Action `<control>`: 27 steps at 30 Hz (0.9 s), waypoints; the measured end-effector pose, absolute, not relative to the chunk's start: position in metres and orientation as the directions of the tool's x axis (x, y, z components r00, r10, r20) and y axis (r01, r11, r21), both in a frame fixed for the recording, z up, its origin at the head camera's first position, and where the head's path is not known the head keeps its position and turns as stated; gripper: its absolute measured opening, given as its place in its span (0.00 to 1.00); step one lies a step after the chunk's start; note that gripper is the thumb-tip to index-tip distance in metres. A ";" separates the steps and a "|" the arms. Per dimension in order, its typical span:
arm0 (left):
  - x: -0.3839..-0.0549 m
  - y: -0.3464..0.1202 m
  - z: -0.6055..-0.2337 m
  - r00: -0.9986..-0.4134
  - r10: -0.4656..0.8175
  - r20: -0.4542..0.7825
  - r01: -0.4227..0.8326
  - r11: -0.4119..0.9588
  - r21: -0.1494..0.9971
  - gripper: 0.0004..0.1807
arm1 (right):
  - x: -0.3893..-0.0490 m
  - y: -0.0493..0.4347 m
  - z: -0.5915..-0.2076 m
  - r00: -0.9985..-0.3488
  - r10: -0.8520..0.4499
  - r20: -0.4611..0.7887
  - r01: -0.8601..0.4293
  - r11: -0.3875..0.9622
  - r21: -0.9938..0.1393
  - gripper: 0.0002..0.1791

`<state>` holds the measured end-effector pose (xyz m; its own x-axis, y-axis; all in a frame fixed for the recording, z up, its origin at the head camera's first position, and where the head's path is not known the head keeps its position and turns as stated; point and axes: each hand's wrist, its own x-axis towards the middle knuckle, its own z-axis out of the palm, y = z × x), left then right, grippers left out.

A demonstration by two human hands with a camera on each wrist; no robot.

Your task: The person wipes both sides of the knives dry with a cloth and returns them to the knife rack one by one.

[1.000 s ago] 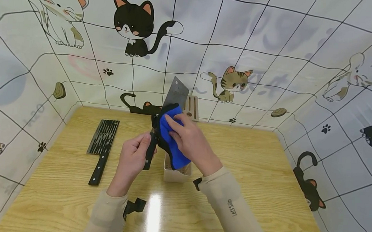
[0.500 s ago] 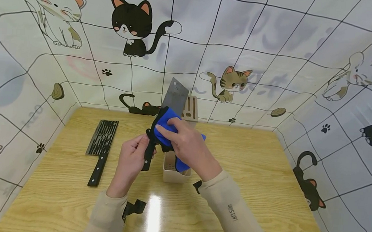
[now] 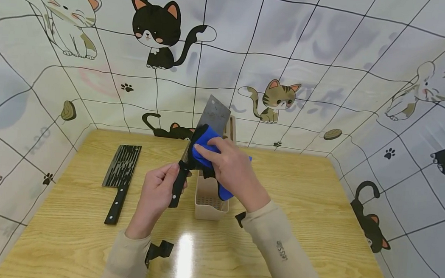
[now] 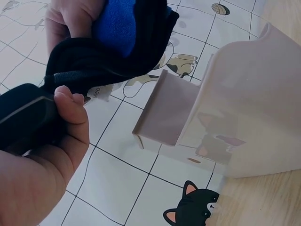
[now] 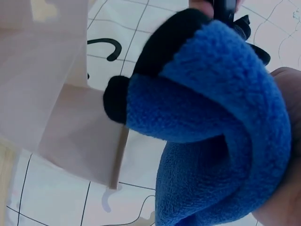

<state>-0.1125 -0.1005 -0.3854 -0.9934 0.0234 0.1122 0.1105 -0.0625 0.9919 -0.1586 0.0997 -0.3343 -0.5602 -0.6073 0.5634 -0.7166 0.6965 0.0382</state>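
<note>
- The left hand [image 3: 159,187], left of centre in the head view, has its fingers and thumb closed round the black handle of the cleaver [image 3: 215,112].
- The cleaver stands tilted in mid-frame, blade toward the top, handle toward the lower left.
- The right hand [image 3: 233,169], right of centre, grips the blue cloth [image 3: 203,151], fingers bent over it; its far side is hidden.
- The cloth, edged in black, lies against the lower part of the blade, just above the handle; the upper blade shows bare.
- The beige holder [image 3: 207,211] stands at mid-frame on the wooden table [image 3: 297,228], partly hidden by the cloth and cleaver; the left wrist view shows it at the right.
- A streaked knife [image 3: 123,167] lies at the left of the table, handle toward the bottom, well apart from the holder.
- The wall [image 3: 233,20] across the top bears cartoon cats and black grid lines.
</note>
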 end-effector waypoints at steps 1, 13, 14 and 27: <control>-0.112 -0.101 -0.385 -0.994 0.026 0.110 0.109 -0.058 0.992 0.22 | -0.160 0.100 -0.333 -0.567 -0.601 0.563 -0.712 0.701 0.032 0.25; -0.109 -0.101 -0.385 -0.987 0.042 0.157 0.157 -0.003 0.988 0.21 | -0.170 0.110 -0.321 -0.670 -0.532 0.519 -0.651 0.757 -0.065 0.23; -0.109 -0.101 -0.385 -0.986 0.042 0.161 0.161 -0.003 0.987 0.21 | -0.171 0.111 -0.321 -0.676 -0.520 0.523 -0.642 0.763 -0.072 0.22; -0.108 -0.103 -0.385 -0.985 0.039 0.171 0.172 0.022 0.985 0.19 | -0.178 0.113 -0.326 -0.713 -0.420 0.561 -0.603 0.777 -0.184 0.18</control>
